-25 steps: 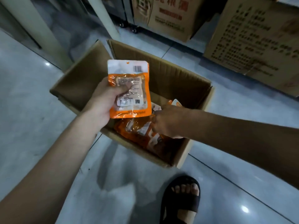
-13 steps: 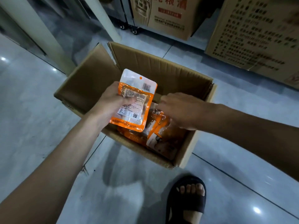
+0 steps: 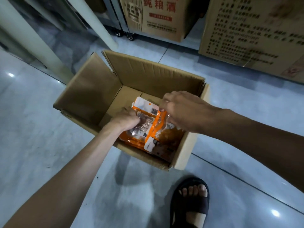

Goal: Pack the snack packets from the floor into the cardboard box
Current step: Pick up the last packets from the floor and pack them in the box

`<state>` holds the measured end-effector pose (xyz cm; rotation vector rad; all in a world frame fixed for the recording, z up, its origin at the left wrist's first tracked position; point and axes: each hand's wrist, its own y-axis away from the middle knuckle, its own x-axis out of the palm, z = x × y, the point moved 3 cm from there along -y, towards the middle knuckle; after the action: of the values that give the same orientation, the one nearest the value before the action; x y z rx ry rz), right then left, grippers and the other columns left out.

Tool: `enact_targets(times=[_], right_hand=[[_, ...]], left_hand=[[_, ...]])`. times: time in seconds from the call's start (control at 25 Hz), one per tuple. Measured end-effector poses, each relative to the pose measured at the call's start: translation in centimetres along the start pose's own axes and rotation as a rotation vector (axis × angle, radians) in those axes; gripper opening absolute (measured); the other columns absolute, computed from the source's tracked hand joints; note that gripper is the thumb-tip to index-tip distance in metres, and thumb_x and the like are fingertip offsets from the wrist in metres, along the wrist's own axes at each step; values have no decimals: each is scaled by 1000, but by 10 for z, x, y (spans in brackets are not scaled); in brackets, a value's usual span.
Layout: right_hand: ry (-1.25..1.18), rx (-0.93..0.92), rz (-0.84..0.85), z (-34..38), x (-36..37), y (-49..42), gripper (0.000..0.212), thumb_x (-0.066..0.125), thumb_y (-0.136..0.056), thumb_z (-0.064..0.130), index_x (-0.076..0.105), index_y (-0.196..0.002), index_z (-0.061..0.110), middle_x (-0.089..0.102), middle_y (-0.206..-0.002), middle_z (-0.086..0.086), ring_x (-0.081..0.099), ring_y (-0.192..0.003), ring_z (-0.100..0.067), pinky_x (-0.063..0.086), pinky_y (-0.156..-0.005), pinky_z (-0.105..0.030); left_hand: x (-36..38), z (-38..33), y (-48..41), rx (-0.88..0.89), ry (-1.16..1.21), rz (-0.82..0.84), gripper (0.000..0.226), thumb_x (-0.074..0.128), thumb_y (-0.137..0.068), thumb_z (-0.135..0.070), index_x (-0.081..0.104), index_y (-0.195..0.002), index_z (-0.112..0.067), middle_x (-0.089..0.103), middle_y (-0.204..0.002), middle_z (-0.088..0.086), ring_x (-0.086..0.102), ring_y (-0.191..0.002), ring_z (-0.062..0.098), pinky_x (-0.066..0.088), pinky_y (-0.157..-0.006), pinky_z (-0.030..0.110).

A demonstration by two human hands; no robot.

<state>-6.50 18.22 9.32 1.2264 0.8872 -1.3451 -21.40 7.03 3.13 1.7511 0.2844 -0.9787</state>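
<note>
An open cardboard box (image 3: pixel 92 89) stands on the grey tiled floor. Inside it, toward the near right corner, lie several orange and white snack packets (image 3: pixel 164 145). My left hand (image 3: pixel 126 119) is down inside the box, gripping an orange snack packet (image 3: pixel 148 116) with a white top strip and barcode, which rests on the pile. My right hand (image 3: pixel 182 111) hovers over the box's right side, fingers curled, its fingertips touching the top right edge of that same packet.
Large printed cardboard cartons stand behind the box, one (image 3: pixel 156 17) at the back centre and one (image 3: pixel 253 33) at the back right. White posts (image 3: pixel 31 40) rise at the left. A foot in a black sandal (image 3: pixel 190 201) is planted just in front of the box.
My left hand has lowered the packet from above the box down onto the pile inside. My right hand has lifted off the pile and moved to the packet's top edge.
</note>
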Motion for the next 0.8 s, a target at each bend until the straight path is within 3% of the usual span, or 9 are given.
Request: enact_targets(times=[0.08,0.2,0.4,0.56,0.8], right_hand=[[-29,24,-89,-4,-5,9,41,62,-90,27,56,-130,20,54,-130,-6,48,-120,-23,37,-106,-39],[-102,126,-230,-16,-12,30,36,58,-93,26,56,-129,20,48,-135,-6,40,-127,-24,33,-109,-39],[-298,370,-347,-75,-10,114,29,62,-89,17,61,-118,15,55,-125,-11,46,-119,-30,42,-99,-41],[-377,676,-278,-127,14,231,25,63,-89,8,64,-113,13,62,-114,-11,52,-111,-33,40,-95,-37],[-557,1022,-144,-173,55,397,22,61,-88,5,66,-105,19,68,-101,-5,64,-99,-24,42,-81,-28]], left_hand=[[-6,-7,12,-1,-42,-134,67,47,-95,-49,33,-150,-14,40,-153,15,41,-139,35,38,-111,49],[-22,-48,48,176,169,-399,61,54,-96,-40,35,-148,-15,43,-148,15,42,-137,36,38,-107,49],[-17,-146,110,522,315,-465,46,60,-94,-30,46,-137,-23,48,-141,6,42,-132,26,35,-109,39],[31,-222,150,770,246,-362,44,61,-93,-28,50,-134,-19,52,-140,7,44,-131,25,36,-110,37],[128,-316,201,918,37,84,46,61,-93,-33,48,-135,-19,50,-140,4,53,-124,24,42,-104,37]])
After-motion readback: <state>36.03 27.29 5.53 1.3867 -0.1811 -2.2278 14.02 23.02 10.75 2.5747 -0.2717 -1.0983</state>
